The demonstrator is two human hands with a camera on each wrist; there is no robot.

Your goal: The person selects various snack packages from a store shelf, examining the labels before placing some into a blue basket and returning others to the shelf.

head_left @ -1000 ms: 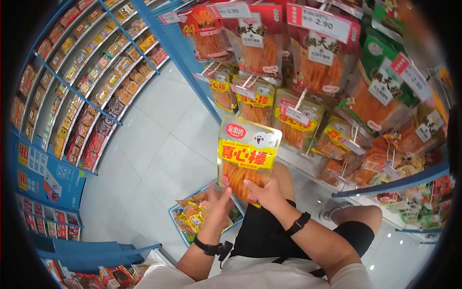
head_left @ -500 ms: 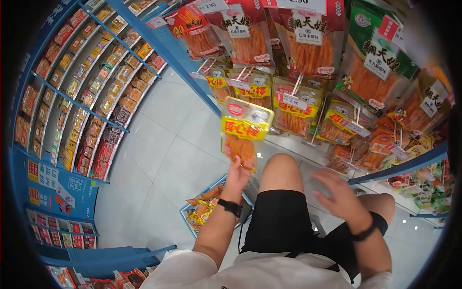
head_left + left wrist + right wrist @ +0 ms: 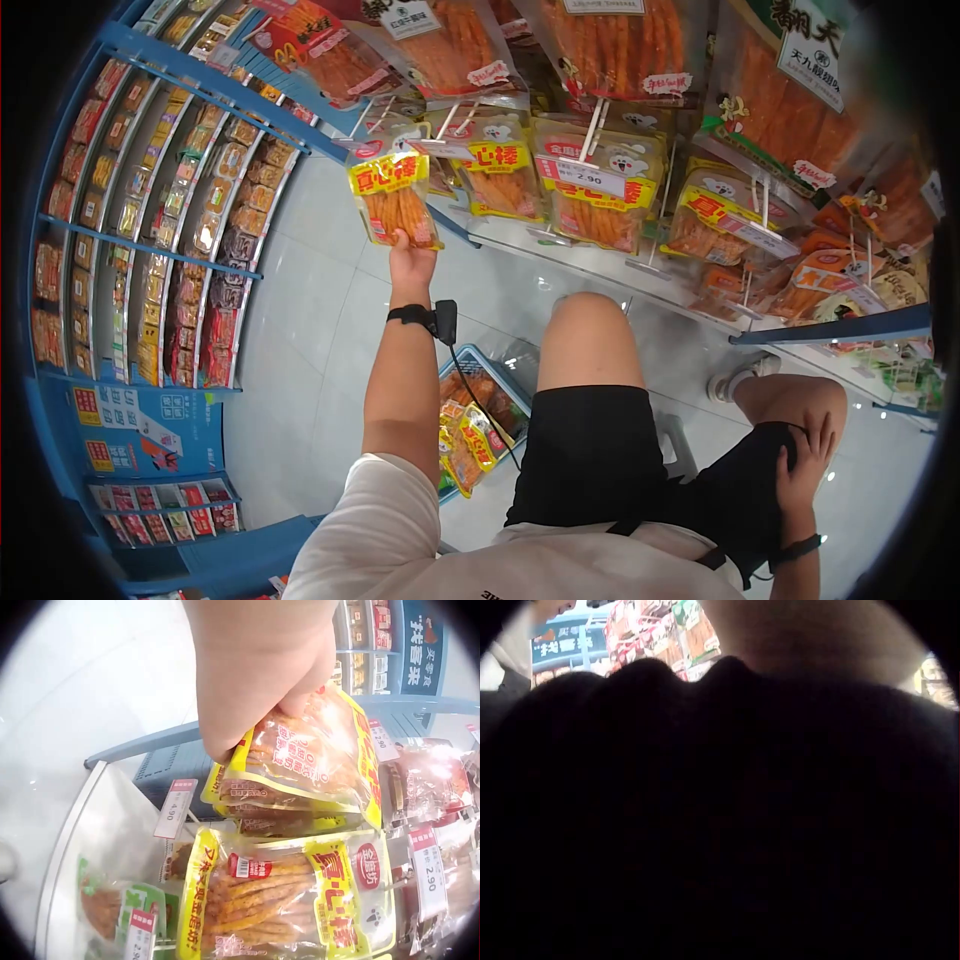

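Observation:
My left hand (image 3: 412, 268) reaches out to the hanging rack and grips the lower end of a yellow-banded snack packet (image 3: 392, 200). In the left wrist view, the thumb side of that hand (image 3: 262, 667) covers one end of the held packet (image 3: 307, 746), which overlaps several similar packets behind it. A neighbouring packet of the same kind (image 3: 289, 896) hangs beside it. Over on the right, my right hand (image 3: 808, 465) rests on my leg, fingers spread along the shorts. Dark cloth fills most of the right wrist view.
On the floor by my knee stands a blue basket (image 3: 505, 385) holding several snack packets (image 3: 468, 445). Larger snack bags (image 3: 610, 50) hang above the held packet, with hooks and a price tag (image 3: 585, 178) sticking out. Curved blue shelves (image 3: 150, 240) line the left.
The packet passed from both hands to my left hand, which carried it forward and left to the rack. My right hand let go and came down onto my leg.

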